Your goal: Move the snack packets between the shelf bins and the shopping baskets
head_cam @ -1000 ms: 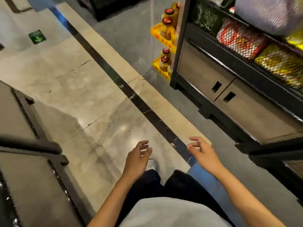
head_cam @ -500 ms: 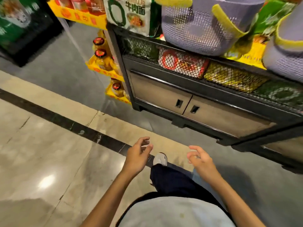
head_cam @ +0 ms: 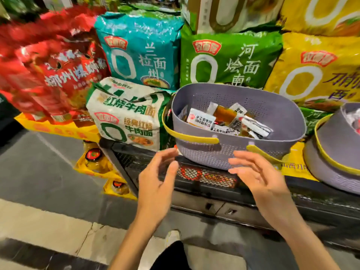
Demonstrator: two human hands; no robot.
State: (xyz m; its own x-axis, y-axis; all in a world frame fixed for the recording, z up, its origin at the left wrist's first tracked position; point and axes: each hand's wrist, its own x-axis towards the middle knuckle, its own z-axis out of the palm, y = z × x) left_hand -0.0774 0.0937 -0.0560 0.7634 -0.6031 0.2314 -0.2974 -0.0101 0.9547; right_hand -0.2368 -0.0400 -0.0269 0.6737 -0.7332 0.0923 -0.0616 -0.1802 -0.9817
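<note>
Both hands empty on my feed: left hand (head_cam: 155,184) has fingers (head_cam: 165,156) loosely spread and slightly curved, right hand (head_cam: 259,178) the same, palms facing each other. They sit just in front of the purple basket (head_cam: 204,152); I can't tell if any fingertip touches it. Count: two baskets, this one between the hands and a second basket (head_cam: 331,172) at the right edge, partly cut off. Two yellow handles (head_cam: 194,136) hang down on the near one. The snack packets (head_cam: 201,119) lie piled inside it, overlapping, so no exact count. Both baskets stand on the black shelf above mesh-fronted bins (head_cam: 206,175) holding more packets. One white-green noodle bag (head_cam: 126,121) lies just left; red, teal, green and yellow bags are stacked behind. Grey shop floor (head_cam: 39,172) below, bottle rack (head_cam: 93,155) at the left.
</note>
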